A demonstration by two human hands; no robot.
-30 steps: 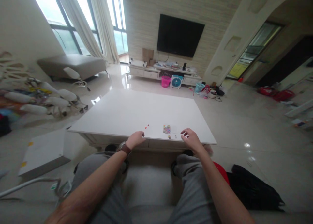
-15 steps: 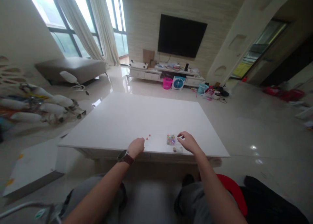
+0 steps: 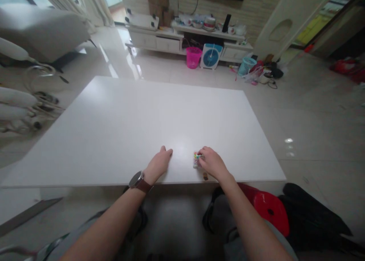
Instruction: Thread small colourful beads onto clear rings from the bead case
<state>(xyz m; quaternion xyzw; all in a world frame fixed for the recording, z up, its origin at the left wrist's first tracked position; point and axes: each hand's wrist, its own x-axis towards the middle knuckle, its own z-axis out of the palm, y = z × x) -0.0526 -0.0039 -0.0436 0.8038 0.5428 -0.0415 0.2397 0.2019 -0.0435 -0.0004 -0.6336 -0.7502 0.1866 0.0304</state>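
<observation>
A small clear box of colourful beads lies near the front edge of the white table. Over its right side is my right hand, fingers bent together at the beads; what they pinch, if anything, is too small to name. Just in front of the box, by the table edge, sits a small brown object. My left hand, with a watch on its wrist, rests on the tabletop left of the box. Its thumb and forefinger point forward, and the other fingers are hidden beneath the hand.
Beyond the table stand a pink basket, a blue and white fan and a low white cabinet. A red stool is by my right leg. White-padded equipment stands at the left.
My right hand has moved from beside the box onto its beads. My left hand has shifted forward over the spot where small red beads lay. The view has tilted down and nearer the table.
</observation>
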